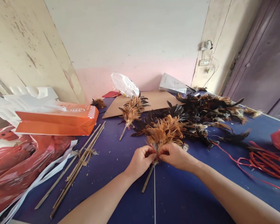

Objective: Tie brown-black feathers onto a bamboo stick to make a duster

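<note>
A feather duster (pixel 166 130) with brown and black feathers lies in front of me on the blue table. Its short wooden stick (pixel 147 179) points back toward me. At the base of the feathers my left hand (pixel 142 160) is closed in a pinch. My right hand (pixel 176 156) pinches at the same spot, close beside the left. A bit of red string shows near the fingers, but the exact thing in each pinch is partly hidden. A second, smaller feather duster (pixel 132 113) lies farther back, its stick toward me.
Loose dark feathers (pixel 200 109) are heaped at right. A red string coil (pixel 268 161) lies farther right. Several thin sticks (pixel 79 163), an orange bag (pixel 58 121) and red plastic bags (pixel 25 168) are at left. Cardboard (pixel 114 107) and a white plastic bag (pixel 124 84) lie by the wall.
</note>
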`<state>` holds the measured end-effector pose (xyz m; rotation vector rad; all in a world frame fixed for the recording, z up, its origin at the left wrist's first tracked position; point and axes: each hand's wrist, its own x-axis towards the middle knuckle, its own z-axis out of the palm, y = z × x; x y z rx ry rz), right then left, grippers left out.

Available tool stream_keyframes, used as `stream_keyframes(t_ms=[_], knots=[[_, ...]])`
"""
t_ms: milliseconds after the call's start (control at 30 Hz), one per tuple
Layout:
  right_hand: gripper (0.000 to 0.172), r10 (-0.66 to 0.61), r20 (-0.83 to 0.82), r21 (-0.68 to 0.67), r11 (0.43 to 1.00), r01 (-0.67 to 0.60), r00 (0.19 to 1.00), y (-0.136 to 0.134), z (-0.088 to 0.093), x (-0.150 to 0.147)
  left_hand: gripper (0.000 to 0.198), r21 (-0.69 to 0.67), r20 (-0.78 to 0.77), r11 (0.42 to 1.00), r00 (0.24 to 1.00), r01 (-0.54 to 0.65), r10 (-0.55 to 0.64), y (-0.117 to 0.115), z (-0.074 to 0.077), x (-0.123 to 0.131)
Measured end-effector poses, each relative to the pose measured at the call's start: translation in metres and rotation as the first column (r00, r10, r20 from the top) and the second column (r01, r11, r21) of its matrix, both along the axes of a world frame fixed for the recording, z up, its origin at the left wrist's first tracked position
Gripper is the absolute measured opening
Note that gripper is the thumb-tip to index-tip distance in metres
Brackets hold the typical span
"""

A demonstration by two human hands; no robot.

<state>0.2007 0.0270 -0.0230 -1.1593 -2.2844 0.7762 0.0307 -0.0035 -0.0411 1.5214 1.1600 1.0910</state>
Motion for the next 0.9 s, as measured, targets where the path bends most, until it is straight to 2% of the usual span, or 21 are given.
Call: stream_keyframes(t_ms=[200, 367, 500, 767, 900], knots=[[0.012, -0.029, -0.015, 0.02, 0.999, 0.03, 0.999, -0.0032, -0.0031, 0.0007, 0.013, 0.07, -0.052, 0.997, 0.998, -0.015, 0.019, 0.0008, -0.0009, 0.001], [0.012, -0.013, -0.079, -0.068, 0.998, 0.008, 0.997, -0.0035, -0.0055, 0.0017, 0.013, 0.064, -0.072, 0.998, 0.997, -0.009, 0.014, -0.0008, 0.0012, 0.0008], [0.012, -0.032, -0.079, -0.075, 0.997, 0.026, 0.996, -0.0036, -0.0054, 0.0027, 0.015, 0.058, -0.043, 0.998, 0.999, 0.003, -0.001, -0.0016, 0.003, 0.0016], [0.012, -0.022, -0.108, -0.219, 0.976, -0.003, 0.994, -0.0021, -0.0085, 0.0012, 0.015, 0.073, -0.04, 0.997, 0.999, 0.007, -0.004, -0.0002, -0.0022, -0.0001], [0.012, -0.048, -0.092, -0.185, 0.982, 0.03, 0.995, -0.0035, -0.0061, -0.0007, 0.015, 0.062, -0.029, 0.998, 1.0, 0.011, -0.009, 0.0008, -0.002, 0.0002]])
